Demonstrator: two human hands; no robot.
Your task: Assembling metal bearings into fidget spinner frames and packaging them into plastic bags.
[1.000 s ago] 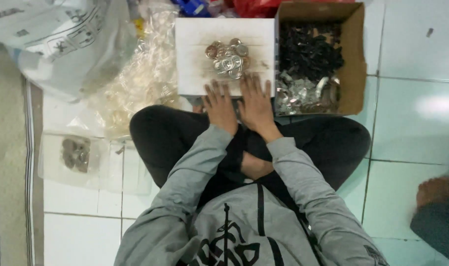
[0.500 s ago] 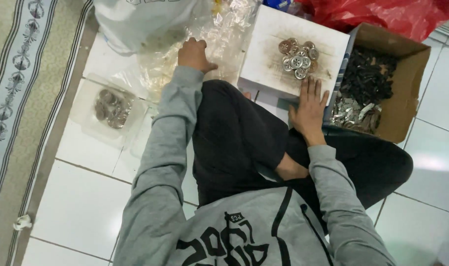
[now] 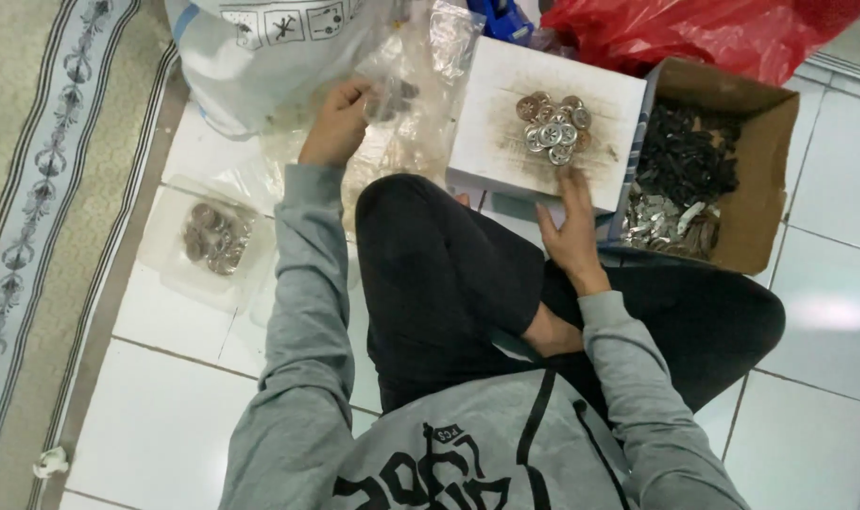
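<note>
I sit cross-legged on a white tiled floor in a grey hoodie and black trousers. My left hand (image 3: 338,121) is raised to the left, pinching a clear plastic bag (image 3: 406,94) from a heap of such bags. My right hand (image 3: 571,231) rests flat on the near edge of a white box (image 3: 494,132), fingers apart, holding nothing. A small pile of round silver metal pieces (image 3: 551,127) lies on top of that box, just beyond my right fingers.
A brown cardboard box (image 3: 765,179) at right holds black parts and silver pieces. A clear packet of round pieces (image 3: 212,236) lies on the floor at left. A big white sack (image 3: 260,47), a red bag (image 3: 713,33) and a patterned rug (image 3: 42,189) border the spot.
My left hand left the white box, reached to the heap of clear bags and has now lifted one. My right hand stays at the box's edge. The view shifted left.
</note>
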